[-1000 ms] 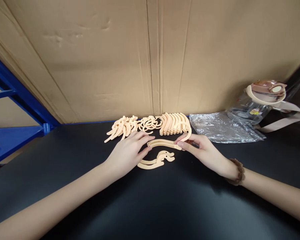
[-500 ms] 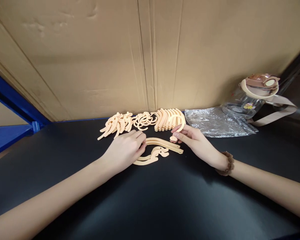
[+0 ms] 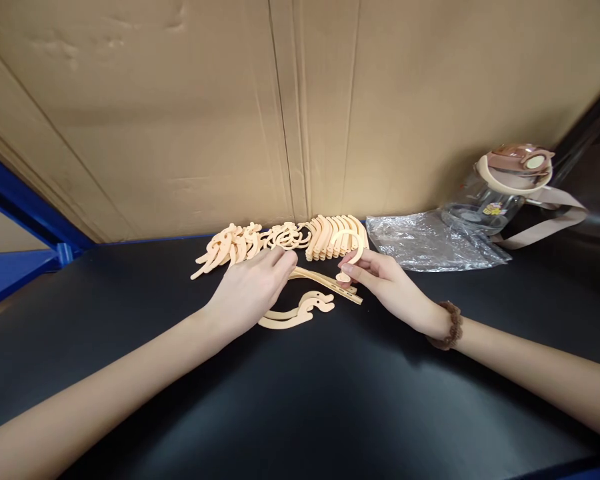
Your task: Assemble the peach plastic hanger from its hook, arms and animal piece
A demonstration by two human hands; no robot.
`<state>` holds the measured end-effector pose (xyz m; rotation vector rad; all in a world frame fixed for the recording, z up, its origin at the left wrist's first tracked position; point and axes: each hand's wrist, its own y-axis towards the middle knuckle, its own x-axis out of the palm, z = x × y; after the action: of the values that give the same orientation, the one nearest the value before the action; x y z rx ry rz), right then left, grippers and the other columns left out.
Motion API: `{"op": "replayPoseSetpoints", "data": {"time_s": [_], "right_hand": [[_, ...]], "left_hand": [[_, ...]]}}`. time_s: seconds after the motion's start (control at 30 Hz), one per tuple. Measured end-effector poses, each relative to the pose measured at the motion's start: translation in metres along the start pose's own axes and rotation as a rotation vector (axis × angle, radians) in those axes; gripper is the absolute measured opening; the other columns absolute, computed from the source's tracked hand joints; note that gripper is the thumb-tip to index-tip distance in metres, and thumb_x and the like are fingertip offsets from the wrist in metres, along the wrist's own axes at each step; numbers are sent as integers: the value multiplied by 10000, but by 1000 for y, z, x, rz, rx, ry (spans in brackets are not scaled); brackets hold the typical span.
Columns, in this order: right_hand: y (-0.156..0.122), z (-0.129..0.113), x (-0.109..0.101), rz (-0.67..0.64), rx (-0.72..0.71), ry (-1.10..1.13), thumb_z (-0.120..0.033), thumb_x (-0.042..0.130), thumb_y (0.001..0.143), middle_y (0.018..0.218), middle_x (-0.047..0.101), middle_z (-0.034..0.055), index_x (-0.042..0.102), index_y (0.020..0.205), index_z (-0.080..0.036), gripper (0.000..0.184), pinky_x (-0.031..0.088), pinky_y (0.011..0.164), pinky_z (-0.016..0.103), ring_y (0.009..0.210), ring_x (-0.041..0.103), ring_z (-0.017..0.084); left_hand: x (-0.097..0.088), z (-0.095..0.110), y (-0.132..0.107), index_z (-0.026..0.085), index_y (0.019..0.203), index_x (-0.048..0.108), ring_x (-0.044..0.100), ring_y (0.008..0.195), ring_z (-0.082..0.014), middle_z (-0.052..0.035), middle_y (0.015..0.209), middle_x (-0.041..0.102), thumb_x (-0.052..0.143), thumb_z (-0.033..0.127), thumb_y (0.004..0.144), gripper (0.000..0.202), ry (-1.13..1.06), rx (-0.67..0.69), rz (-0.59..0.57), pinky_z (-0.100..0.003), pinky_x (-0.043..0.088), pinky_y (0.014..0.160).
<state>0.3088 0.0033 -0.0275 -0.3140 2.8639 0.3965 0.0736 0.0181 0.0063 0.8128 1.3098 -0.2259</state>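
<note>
My left hand (image 3: 250,290) pinches the left end of a pair of long, thin, peach-coloured curved strips (image 3: 325,283) that slant across the black table (image 3: 300,400). My right hand (image 3: 380,280) holds a peach hook-shaped piece (image 3: 354,257) between thumb and fingers, its round tip just above the strips. A wavy peach piece (image 3: 297,312) lies flat in front of both hands. Behind them run rows of the same peach parts: a loose heap (image 3: 225,250), curly hooks (image 3: 283,237) and a stacked row of arcs (image 3: 330,237).
A crumpled clear plastic bag (image 3: 425,243) lies at the back right, with a clear water bottle (image 3: 505,190) with a pinkish lid and strap on its side beyond it. A cardboard wall (image 3: 300,113) closes the back. A blue metal frame (image 3: 25,233) stands at left.
My right hand let go of the strips' right end, picked up a hook piece from the stacked row and brought it over the strips. My left hand shifted slightly back along the strips.
</note>
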Motion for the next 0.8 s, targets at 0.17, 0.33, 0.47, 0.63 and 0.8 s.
{"op": "replayPoseSetpoints", "data": {"time_s": [0.17, 0.33, 0.47, 0.63, 0.8], "right_hand": [[0, 0, 0, 24, -20, 49, -438, 570, 898, 784, 601, 7, 558, 891, -183, 255, 468, 698, 306, 739, 592, 163], [-2, -2, 0, -35, -37, 121, -392, 594, 900, 741, 604, -21, 490, 912, -206, 213, 472, 700, 305, 676, 577, 139], [-4, -5, 2, -104, -59, 85, -387, 627, 884, 756, 602, -15, 508, 858, -195, 227, 463, 701, 288, 709, 577, 137], [-4, -5, 3, -111, -76, -34, -402, 645, 875, 789, 617, -9, 546, 857, -191, 234, 452, 699, 270, 722, 571, 134], [-5, -6, 3, -114, -104, -143, -404, 556, 935, 783, 613, -15, 548, 870, -204, 210, 435, 685, 267, 722, 561, 139]], "left_hand": [[-3, 0, 1, 206, 942, 509, 534, 665, -125, 8, 847, 575, 433, 259, 968, 95, -392, -193, 130, -248, 391, 574], [-9, -1, -1, 224, 1081, 442, 544, 728, -104, -19, 998, 567, 476, 307, 954, 155, -832, -368, 303, -191, 425, 521], [-16, 2, -13, 196, 1051, 549, 577, 848, -98, -7, 952, 613, 583, 237, 904, 156, -1313, -664, 315, -161, 492, 671], [-23, 2, -23, 152, 890, 616, 648, 936, -163, -17, 893, 617, 537, 172, 926, 89, -1474, -882, 206, -315, 576, 866], [-31, -3, -24, 142, 919, 644, 677, 769, -135, -36, 945, 645, 532, 126, 917, 113, -1492, -1002, 140, -206, 610, 575]]}}
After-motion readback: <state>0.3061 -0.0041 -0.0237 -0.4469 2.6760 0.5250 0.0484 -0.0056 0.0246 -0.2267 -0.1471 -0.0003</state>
